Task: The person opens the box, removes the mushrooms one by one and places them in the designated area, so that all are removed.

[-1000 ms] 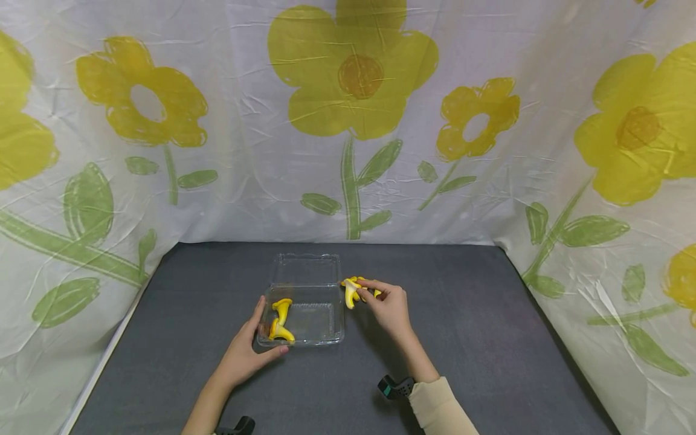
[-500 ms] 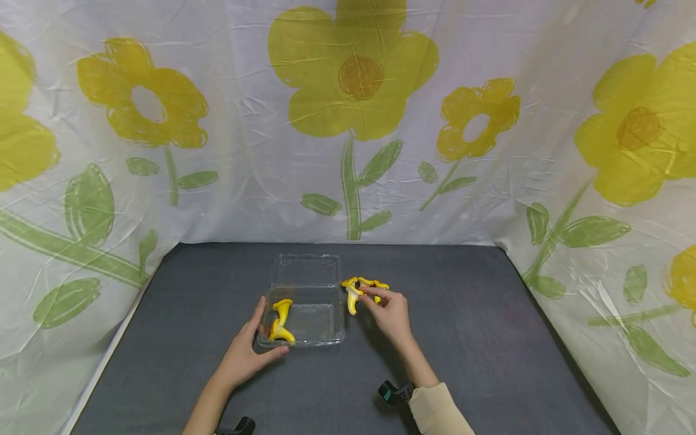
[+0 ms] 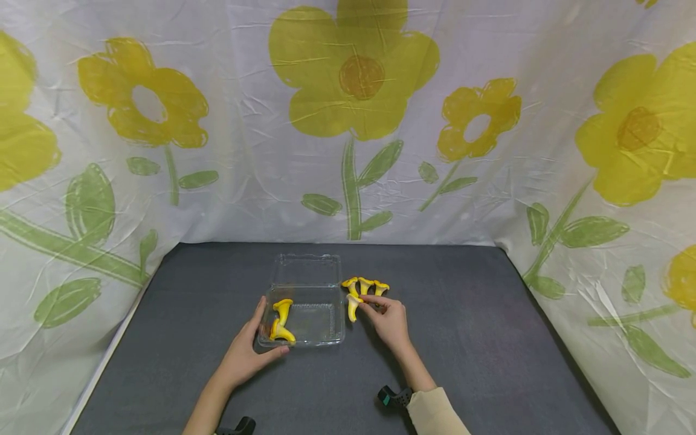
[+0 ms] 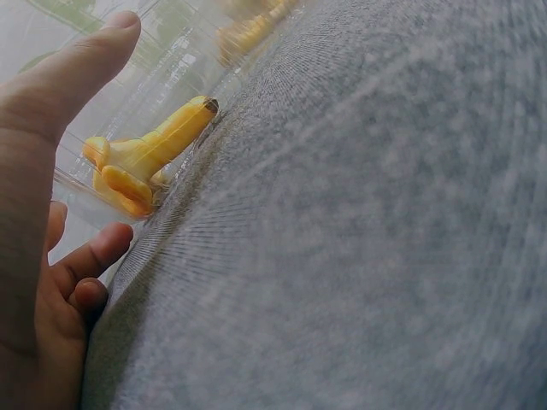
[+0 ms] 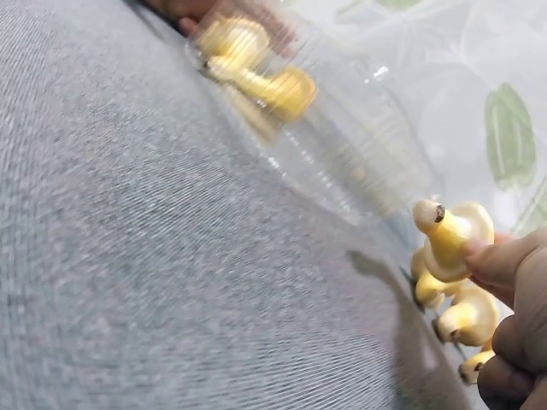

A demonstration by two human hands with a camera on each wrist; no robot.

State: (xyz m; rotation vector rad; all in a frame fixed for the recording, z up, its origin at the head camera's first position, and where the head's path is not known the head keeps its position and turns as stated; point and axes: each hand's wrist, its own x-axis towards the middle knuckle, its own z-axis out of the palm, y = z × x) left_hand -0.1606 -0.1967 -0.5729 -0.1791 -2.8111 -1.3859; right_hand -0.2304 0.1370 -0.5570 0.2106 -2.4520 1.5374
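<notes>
My right hand point(image 3: 389, 320) pinches a yellow chanterelle-like mushroom point(image 3: 353, 307) between thumb and fingertips, just right of a clear plastic container point(image 3: 318, 344). In the right wrist view, this mushroom point(image 5: 457, 243) has its dark-tipped stem end pointing away from the fingers. My left hand point(image 3: 243, 356) rests spread around the container's near left corner, its thumb along the front and its fingers along the left side. Inside lie two mushrooms, one point(image 3: 283, 310) behind the other point(image 3: 281, 331). Through the clear wall, the left wrist view shows a mushroom point(image 4: 158, 154) between thumb and fingers.
Beyond the right hand, a row of three more mushrooms point(image 3: 365, 284) lies on the dark grey table point(image 3: 462, 326). The container's lid point(image 3: 307, 269) is folded back, away from me. A flower-printed curtain point(image 3: 255, 181) borders the table's back and sides.
My right hand has drawn one mushroom toward me, away from the row, so the three behind show more fully. The left hand and container have stayed in place.
</notes>
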